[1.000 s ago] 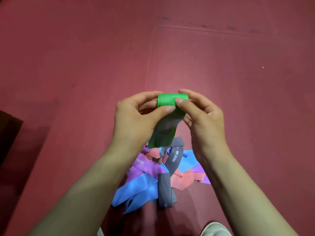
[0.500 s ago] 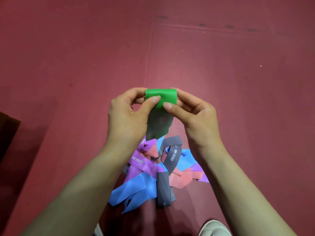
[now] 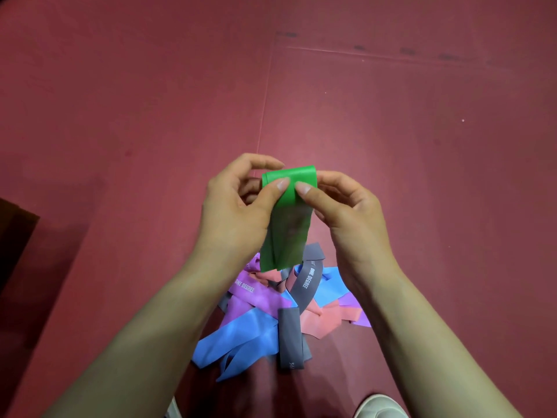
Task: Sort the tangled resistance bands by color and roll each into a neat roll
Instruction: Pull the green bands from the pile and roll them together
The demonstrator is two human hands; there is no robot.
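Green stretchy rubber, a flat resistance band (image 3: 287, 203), sits at the centre of the frame, held up above the dark red matted floor (image 3: 391, 122). Its top end is wound into a short roll, and the loose tail hangs down toward the pile below. The left hand (image 3: 238, 206) has its grip closed on the roll's left side, thumb pressed on the front face and fingers curled behind. The right hand (image 3: 346, 212) is likewise closed on the right side, thumb tip on the front just beside the left thumb, fingers wrapped around the back.

Lower centre, between the forearms, a tangled heap lies on the floor: a grey band (image 3: 307, 285) printed with "ONE DEGREE", a purple band (image 3: 256, 297) with the same lettering, a blue band (image 3: 238, 339) spread toward the lower left, and a salmon-pink band (image 3: 319, 321) on the right of the heap. A pale shoe tip (image 3: 379, 407) shows at the bottom edge, right of centre. A dark object (image 3: 15, 236) cuts in at the left edge.
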